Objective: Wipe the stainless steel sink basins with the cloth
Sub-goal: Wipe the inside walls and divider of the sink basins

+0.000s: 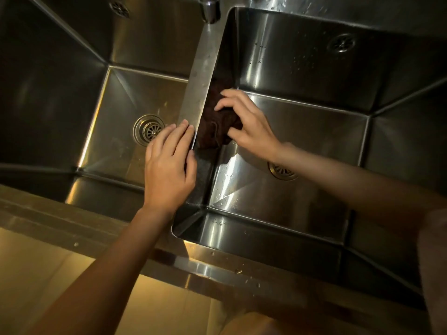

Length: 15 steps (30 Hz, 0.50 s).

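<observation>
Two stainless steel basins are seen from above, the left basin (116,97) and the right basin (314,122), parted by a narrow steel divider (200,76) that runs from the near rim up toward the faucet spout (211,8) at the top edge. A dark brown cloth (217,122) is bunched against the right basin's left wall, just beside the divider and above the basin floor. It is pressed there by the right hand (246,124), whose fingers are curled over the fabric with the thumb tucked against its lower edge, so that the cloth is gripped rather than merely touched. The left hand (169,163) is laid flat on the divider, fingers straight and held close together, nothing being held in it. A round drain strainer (148,130) is seen in the left basin's floor, just beyond the left fingertips; the right basin's drain (281,170) is partly hidden under the right wrist. Overflow holes are set in both back walls. Water droplets are scattered over the right basin's floor and the front ledge (217,264).
</observation>
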Each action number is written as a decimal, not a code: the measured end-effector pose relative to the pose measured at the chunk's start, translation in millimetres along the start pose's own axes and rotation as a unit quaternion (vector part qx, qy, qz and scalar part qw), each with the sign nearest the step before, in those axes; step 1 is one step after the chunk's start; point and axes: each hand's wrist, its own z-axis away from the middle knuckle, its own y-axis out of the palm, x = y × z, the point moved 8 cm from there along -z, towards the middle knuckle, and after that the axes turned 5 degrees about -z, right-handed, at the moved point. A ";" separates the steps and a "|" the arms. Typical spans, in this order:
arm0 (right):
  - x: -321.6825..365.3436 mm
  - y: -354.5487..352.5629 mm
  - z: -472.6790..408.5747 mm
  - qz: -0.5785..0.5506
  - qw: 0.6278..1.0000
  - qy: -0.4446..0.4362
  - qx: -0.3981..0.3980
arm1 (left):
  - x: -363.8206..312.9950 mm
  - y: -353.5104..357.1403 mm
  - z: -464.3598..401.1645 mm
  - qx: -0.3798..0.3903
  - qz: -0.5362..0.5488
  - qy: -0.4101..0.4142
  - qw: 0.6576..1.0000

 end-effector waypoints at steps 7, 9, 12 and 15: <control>-54.4 13.5 -4.7 -0.002 0.998 0.065 0.027 | -1.1 -1.7 -1.5 0.003 0.004 -0.001 1.000; -82.6 25.2 1.3 -0.018 0.993 0.111 0.030 | -1.3 -1.8 -1.0 0.001 0.004 0.004 1.000; -121.3 42.5 13.1 -0.014 0.986 0.160 0.047 | -1.4 -2.3 -1.3 -0.006 0.010 0.008 1.000; -152.4 57.7 21.5 0.020 0.977 0.197 0.078 | -1.7 -2.2 -0.9 -0.012 0.013 0.011 1.000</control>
